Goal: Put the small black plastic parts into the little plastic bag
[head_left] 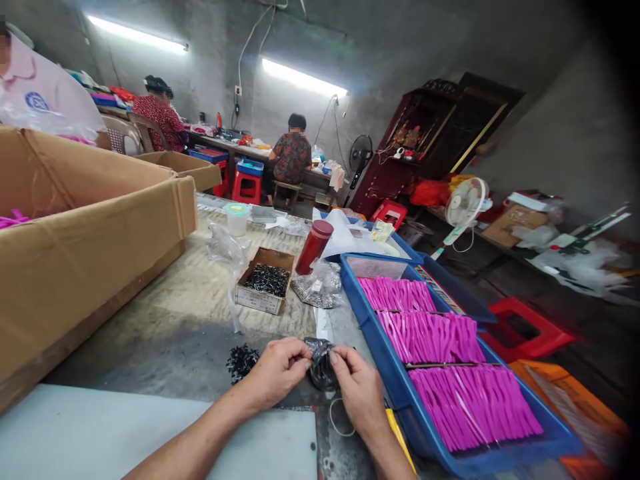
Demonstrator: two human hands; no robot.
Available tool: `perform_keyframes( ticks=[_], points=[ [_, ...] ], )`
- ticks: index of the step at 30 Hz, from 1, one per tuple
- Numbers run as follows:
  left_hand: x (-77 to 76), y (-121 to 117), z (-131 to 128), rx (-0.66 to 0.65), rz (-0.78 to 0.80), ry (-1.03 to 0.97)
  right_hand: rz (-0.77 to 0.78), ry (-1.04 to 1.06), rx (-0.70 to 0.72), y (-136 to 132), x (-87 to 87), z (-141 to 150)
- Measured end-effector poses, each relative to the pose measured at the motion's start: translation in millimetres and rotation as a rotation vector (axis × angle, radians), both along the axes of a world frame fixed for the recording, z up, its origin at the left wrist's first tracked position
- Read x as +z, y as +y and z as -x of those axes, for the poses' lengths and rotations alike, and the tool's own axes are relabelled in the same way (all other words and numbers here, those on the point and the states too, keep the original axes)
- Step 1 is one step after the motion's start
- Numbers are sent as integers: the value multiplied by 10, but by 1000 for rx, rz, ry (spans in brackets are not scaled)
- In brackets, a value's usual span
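My left hand [280, 375] and my right hand [358, 385] are close together over the table, fingers pinched. Between them is a small black, shiny bundle that looks like a plastic bag [323, 368]. My left fingers grip its left edge and my right fingers its right edge; what it contains cannot be made out. Beside my left hand lies a loose pile of small black pieces [242, 363]. A thin pale loop of string or band [341, 430] rests by my right wrist. Farther off, an open cardboard box [260, 298] holds many small black pieces.
On the right, a blue tray [380, 353] carries rows of magenta strips [473, 407]. A dark red cylinder [314, 247] stands by a clear bag of small parts [319, 285]. A large carton [90, 267] fills the left side. Several people sit or stand farther back.
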State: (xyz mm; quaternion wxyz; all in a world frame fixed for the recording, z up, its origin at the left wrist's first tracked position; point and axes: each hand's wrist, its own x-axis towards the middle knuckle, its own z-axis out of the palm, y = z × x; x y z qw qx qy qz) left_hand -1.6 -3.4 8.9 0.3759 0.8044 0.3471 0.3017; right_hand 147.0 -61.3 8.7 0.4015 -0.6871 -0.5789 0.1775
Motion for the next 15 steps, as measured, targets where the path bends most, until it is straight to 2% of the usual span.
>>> perform_keyframes(
  ticks=[4,8,11,15],
  points=[
    [-19,20,13,21,18,4,44,-181,78,18,37,-109],
    [-51,38,24,30,9,16,184,-425,161,65,-9,-89],
    [-73,46,17,35,13,24,290,-580,144,108,-83,-42],
    [-94,47,-2,24,10,30,333,-637,85,154,-164,9]
  ],
)
